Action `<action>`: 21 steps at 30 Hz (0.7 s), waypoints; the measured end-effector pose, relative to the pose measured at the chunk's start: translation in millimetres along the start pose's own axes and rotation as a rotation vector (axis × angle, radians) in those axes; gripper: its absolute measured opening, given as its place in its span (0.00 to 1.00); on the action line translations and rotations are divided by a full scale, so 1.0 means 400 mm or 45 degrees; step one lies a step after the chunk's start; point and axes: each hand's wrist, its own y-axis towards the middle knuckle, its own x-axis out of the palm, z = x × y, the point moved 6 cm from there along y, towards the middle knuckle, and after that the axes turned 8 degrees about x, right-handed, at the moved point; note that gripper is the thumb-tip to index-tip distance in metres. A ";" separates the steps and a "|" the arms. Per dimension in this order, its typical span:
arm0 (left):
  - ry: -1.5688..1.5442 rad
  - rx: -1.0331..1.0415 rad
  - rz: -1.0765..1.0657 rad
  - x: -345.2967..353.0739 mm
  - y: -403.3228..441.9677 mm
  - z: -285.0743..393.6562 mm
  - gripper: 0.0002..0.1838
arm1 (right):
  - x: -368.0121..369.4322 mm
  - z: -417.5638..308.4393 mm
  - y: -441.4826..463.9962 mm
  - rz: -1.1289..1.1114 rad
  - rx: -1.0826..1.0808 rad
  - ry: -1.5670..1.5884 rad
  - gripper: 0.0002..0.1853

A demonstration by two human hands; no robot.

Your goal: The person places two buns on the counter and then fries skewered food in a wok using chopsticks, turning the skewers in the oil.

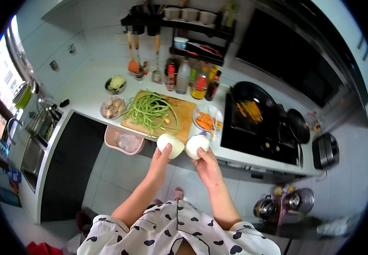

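Observation:
My left hand (160, 162) is closed round a smooth white vegetable piece (172, 144), thick and rounded; its exact kind is unclear. In my right hand (207, 166) is a second white vegetable piece (196, 145), rounder, with the thumb on its face. The two pieces are side by side, almost touching, in front of the counter edge. Just beyond them lies a wooden cutting board (186, 114) with a heap of long green beans (150, 111). A plate (219, 114) of orange carrot pieces (204, 121) stands beyond my right hand.
A pink basin (108, 138) sits below the counter at left. Bowls of garlic (114, 107) and a pale green vegetable (117, 82) stand left of the board. Sauce bottles (200, 83) line the wall. A wok (252, 91) with orange food occupies the black stove (252, 146).

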 end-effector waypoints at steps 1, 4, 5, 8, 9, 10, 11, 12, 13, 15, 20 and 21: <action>0.056 0.041 0.056 -0.026 -0.017 0.029 0.28 | 0.025 0.024 0.013 -0.023 0.035 -0.012 0.28; -0.079 0.063 0.244 -0.051 0.115 0.014 0.28 | 0.027 -0.013 0.201 -0.009 0.201 -0.189 0.27; -0.067 0.094 0.305 -0.103 0.134 0.047 0.28 | 0.065 0.023 0.254 -0.054 0.245 -0.177 0.26; -0.067 0.165 0.471 -0.234 0.198 0.098 0.28 | 0.156 0.103 0.370 -0.092 0.387 -0.176 0.24; -0.089 0.171 0.533 -0.275 0.220 0.105 0.27 | 0.176 0.128 0.405 -0.097 0.427 -0.193 0.24; -0.104 0.162 0.547 -0.312 0.244 0.115 0.27 | 0.195 0.153 0.447 -0.126 0.437 -0.175 0.23; -0.122 0.156 0.553 -0.349 0.275 0.126 0.27 | 0.218 0.173 0.488 -0.134 0.448 -0.183 0.23; -0.137 0.148 0.553 -0.388 0.311 0.140 0.27 | 0.244 0.193 0.530 -0.139 0.453 -0.188 0.23; -0.131 0.149 0.557 -0.432 0.350 0.155 0.27 | 0.272 0.216 0.576 -0.144 0.457 -0.189 0.23; -0.128 0.140 0.557 -0.524 0.443 0.173 0.27 | 0.322 0.272 0.680 -0.133 0.442 -0.205 0.23; -0.060 0.175 0.491 -0.792 0.719 0.295 0.25 | 0.472 0.449 0.999 0.009 0.417 -0.082 0.21; -0.063 0.249 0.441 -0.838 0.769 0.350 0.24 | 0.513 0.492 1.071 -0.015 0.422 -0.050 0.22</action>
